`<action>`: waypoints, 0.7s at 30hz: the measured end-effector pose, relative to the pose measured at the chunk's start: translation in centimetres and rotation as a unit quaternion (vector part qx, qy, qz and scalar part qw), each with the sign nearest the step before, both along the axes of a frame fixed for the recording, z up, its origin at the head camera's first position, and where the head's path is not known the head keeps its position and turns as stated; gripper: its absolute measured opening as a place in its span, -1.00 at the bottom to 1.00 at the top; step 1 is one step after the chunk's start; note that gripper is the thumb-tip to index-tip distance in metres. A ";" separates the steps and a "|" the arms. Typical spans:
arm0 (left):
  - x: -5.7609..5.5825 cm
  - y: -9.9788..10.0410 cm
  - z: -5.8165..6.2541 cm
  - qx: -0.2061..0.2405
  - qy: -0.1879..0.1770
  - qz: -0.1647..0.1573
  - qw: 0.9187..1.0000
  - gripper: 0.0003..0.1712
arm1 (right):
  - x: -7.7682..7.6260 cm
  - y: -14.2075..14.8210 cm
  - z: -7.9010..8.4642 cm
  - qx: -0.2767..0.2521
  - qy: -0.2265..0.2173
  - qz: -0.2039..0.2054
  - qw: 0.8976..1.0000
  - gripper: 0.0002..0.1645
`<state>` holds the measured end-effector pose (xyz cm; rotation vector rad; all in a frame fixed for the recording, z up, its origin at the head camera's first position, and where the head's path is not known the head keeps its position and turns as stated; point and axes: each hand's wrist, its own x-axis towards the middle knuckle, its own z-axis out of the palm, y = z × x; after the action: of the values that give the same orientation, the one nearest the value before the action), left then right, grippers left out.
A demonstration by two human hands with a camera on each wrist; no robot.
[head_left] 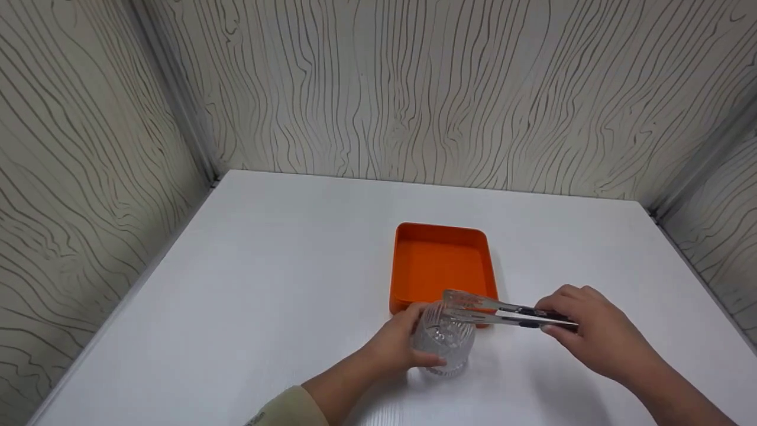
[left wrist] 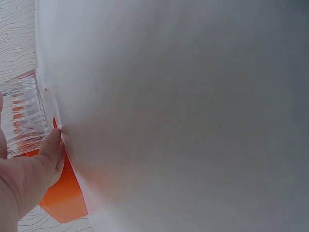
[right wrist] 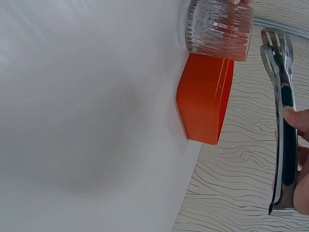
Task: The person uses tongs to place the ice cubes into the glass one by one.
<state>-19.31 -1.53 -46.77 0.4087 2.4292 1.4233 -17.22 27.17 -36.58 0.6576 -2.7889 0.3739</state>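
Note:
A clear ribbed glass (head_left: 450, 349) stands on the white table, and my left hand (head_left: 395, 340) grips its left side with thumb and fingers spread round it. In the left wrist view the same glass (left wrist: 26, 113) shows at the left edge beside the fingers. My right hand (head_left: 597, 331) holds metal tongs (head_left: 502, 312) with dark grips, pointing left. Their slotted tips overlap the glass's rim in the head view. In the right wrist view the tongs (right wrist: 285, 111) stand slightly apart at the tips, with nothing visible between them.
Just behind the glass sits a shallow orange tray (head_left: 437, 269), its bare floor showing. The white table (head_left: 266, 266) spreads out around it. Walls with a wood-grain pattern (head_left: 366, 89) rise along the back and both sides.

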 end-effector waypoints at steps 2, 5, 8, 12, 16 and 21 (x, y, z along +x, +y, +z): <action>0.0 0.0 0.0 -0.001 -0.001 0.001 1.000 -0.08 | 0.0 0.0 0.0 -0.002 0.002 0.001 1.000 -0.59; 0.0 0.2 0.0 -0.005 -0.007 0.002 1.000 -0.09 | 0.1 0.0 0.1 -0.004 0.005 0.003 1.000 -0.59; 0.0 0.2 0.0 -0.006 -0.011 0.003 1.000 -0.11 | 0.1 -0.1 0.3 -0.006 0.000 0.002 1.000 -0.61; 0.0 0.2 0.0 -0.002 -0.012 0.006 1.000 -0.12 | -0.2 -0.3 0.5 -0.007 -0.023 -0.010 1.000 -0.65; 0.0 0.1 0.1 0.002 -0.012 0.006 1.000 -0.11 | -0.7 -0.3 0.6 -0.021 -0.039 -0.019 0.999 -0.66; 0.1 0.0 0.2 -0.004 -0.012 0.007 1.000 -0.12 | -1.9 0.5 0.5 -0.059 -0.060 -0.041 0.996 -0.68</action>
<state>-19.26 -1.48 -46.57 0.3712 2.4214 1.4163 -19.08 27.67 -36.04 0.5079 -2.8684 0.5754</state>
